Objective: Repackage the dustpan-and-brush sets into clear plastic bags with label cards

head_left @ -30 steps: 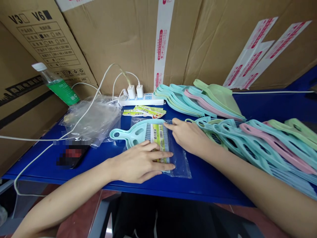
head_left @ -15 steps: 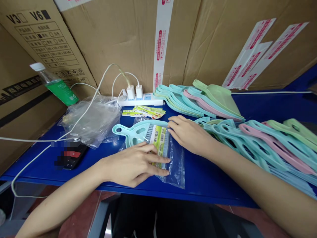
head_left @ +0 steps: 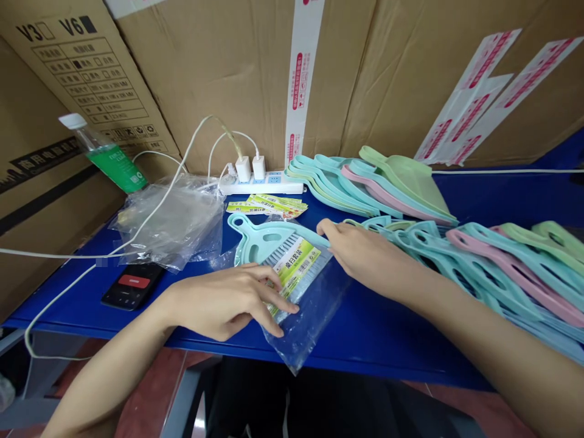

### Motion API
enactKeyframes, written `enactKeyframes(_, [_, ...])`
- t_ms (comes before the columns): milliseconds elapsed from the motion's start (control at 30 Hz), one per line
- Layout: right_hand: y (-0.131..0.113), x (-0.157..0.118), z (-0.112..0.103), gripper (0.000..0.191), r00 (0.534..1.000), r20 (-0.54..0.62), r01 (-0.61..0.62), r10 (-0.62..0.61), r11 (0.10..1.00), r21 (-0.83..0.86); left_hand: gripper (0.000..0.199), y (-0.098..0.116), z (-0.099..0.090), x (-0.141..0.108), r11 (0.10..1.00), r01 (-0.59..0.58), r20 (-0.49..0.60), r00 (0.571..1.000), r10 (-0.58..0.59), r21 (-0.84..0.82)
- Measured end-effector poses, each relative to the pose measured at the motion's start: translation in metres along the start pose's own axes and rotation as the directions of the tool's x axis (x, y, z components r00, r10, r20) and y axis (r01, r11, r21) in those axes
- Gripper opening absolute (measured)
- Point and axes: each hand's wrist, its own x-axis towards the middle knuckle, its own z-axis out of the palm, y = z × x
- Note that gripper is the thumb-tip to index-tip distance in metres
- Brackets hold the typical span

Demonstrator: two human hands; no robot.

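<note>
Bagged dustpan-and-brush set (head_left: pixel 292 258) has turned clockwise since the earlier frame: handle now upper left, clear bag (head_left: pixel 310 322) corner swung down to the near edge. Count, big to small:

- cardboard (head_left: pixel 205 79), all along the top
- 1 blue surface (head_left: pixel 374 340), across the middle
- 1 pile of brushes (head_left: pixel 524 286), right; overlapping, no exact count
- 1 stack of dustpans (head_left: pixel 365 182), upper right of center; 1 pink visible, rest blue/green
- 1 pile of loose bags (head_left: pixel 182 213), left of center; count unreadable
- 1 set, frame center: 1 pan, 1 brush, 1 label
- 2 hands. Left hand (head_left: pixel 228 301): grip spread, fingers on bag and label. Right hand (head_left: pixel 360 252): grip curled at pan's right corner, can't tell if pinching
- 1 power strip (head_left: pixel 283 187), upper center, 2 chargers (head_left: pixel 244 170) in it
- 1 bottle (head_left: pixel 114 164), tilted, upper left
- 1 phone (head_left: pixel 132 289), lower left
- several spare labels (head_left: pixel 269 205), fanned, above the set
</note>
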Motion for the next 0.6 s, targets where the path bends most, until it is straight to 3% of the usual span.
enactKeyframes(200, [0.0,-0.013,-0.011,0.025,0.99,0.14,0.014,-0.024,0.997,0.074,0.058,-0.005,-0.003,-0.008,0.998,0.054,-0.018,0.998,-0.054,-0.029])
enactKeyframes(333, [0.001,-0.019,-0.011,0.023,0.979,0.198,0.033,-0.052,0.995,0.097,0.043,-0.005,-0.001,-0.005,0.998,0.064,-0.104,0.992,-0.066,-0.023])
enactKeyframes(467, [0.001,-0.023,-0.01,0.023,0.969,0.231,0.063,-0.085,0.993,0.103,0.01,-0.006,0.009,0.005,0.987,0.085,-0.204,0.977,-0.056,0.133])
enactKeyframes(600, [0.001,-0.025,-0.011,0.023,0.953,0.28,0.093,-0.119,0.99,0.105,0.01,-0.011,0.019,0.01,0.935,0.156,-0.268,0.961,-0.069,0.32])
